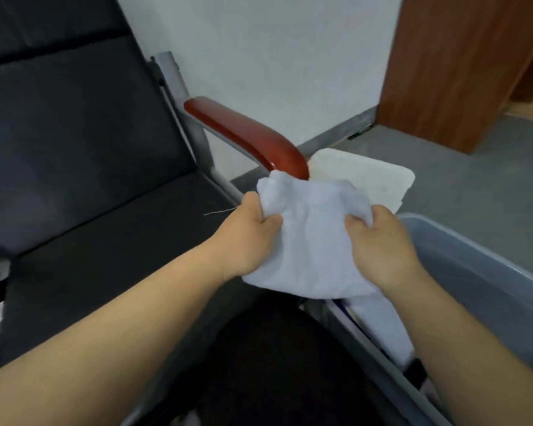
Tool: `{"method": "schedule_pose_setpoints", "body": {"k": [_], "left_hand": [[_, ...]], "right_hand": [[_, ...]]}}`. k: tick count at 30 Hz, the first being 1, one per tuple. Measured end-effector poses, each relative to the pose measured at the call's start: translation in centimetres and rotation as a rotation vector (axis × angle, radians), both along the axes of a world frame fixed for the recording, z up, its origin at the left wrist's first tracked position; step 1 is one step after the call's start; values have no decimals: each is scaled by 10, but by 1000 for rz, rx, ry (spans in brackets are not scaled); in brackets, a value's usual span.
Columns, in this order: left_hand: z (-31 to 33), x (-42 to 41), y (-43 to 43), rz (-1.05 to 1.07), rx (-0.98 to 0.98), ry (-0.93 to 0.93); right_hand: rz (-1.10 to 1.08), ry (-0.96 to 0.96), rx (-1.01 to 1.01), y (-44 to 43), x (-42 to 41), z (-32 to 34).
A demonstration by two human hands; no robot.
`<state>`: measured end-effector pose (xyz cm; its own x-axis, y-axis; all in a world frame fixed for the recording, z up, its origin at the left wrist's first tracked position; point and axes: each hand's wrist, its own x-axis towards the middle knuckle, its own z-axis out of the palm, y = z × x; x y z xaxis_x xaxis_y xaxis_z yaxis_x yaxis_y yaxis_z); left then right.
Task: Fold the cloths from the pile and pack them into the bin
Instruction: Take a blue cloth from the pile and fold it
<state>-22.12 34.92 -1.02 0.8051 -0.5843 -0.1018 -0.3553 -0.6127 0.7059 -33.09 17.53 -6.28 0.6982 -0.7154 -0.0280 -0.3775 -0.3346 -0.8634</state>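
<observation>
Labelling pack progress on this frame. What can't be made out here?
- Fingers of the left hand and right hand: head view, buried in the pale blue cloth.
- Inside of the grey plastic bin: head view, partly covered by the right arm and cloth, cut by the right edge.
- Material of the white flat slab: head view, part hidden by the cloth and red-brown wooden armrest.

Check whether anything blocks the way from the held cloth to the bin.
Nothing visible does. The left hand and right hand both grip the cloth, held up just left of the bin. No lid shows over its open top. Only the person's own right forearm crosses above it.
</observation>
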Motion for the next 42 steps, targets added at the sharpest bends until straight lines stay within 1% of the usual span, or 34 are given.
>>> {"method": "schedule_pose_setpoints", "body": {"k": [3, 7, 10, 13, 16, 19, 22, 23, 24, 26, 29, 33, 35, 37, 38, 42], "left_hand": [[-22, -23, -62, -203, 139, 17], [-54, -57, -129, -448, 268, 56], [-83, -80, -166, -545, 387, 103], [-123, -112, -200, -614, 517, 120], [-164, -151, -227, -682, 575, 167], [-204, -187, -239, -699, 586, 236], [-242, -205, -231, -698, 606, 281], [-249, -209, -226, -704, 621, 302], [-253, -210, -221, -724, 652, 310], [-254, -208, -218, -780, 704, 315], [-239, -196, -220, -853, 687, 250], [-194, -169, -215, -874, 691, 63], [-165, -152, -208, -868, 704, 37], [-129, -127, -188, -795, 683, 45], [-113, -117, -179, -752, 642, 30], [-55, -76, -108, -484, 357, -101]], "right_hand": [[-142, 34, 78, -36, -50, -35], [-308, 106, 114, -70, -116, -72], [-402, 164, 171, -82, -160, -96], [-495, 267, 199, -90, -208, -123], [-567, 348, 238, -92, -252, -144], [-594, 539, 311, -91, -281, -166], [-462, 864, 371, -85, -290, -183], [-440, 922, 358, -82, -290, -189], [-450, 926, 354, -80, -289, -192], [-444, 918, 326, -76, -286, -195], [-367, 871, 274, -79, -282, -191], [-283, 644, 240, -91, -256, -171], [-233, 520, 199, -94, -234, -156], [-155, 416, 138, -90, -199, -136], [-120, 376, 109, -87, -183, -126], [52, 153, -2, -62, -111, -76]]}}
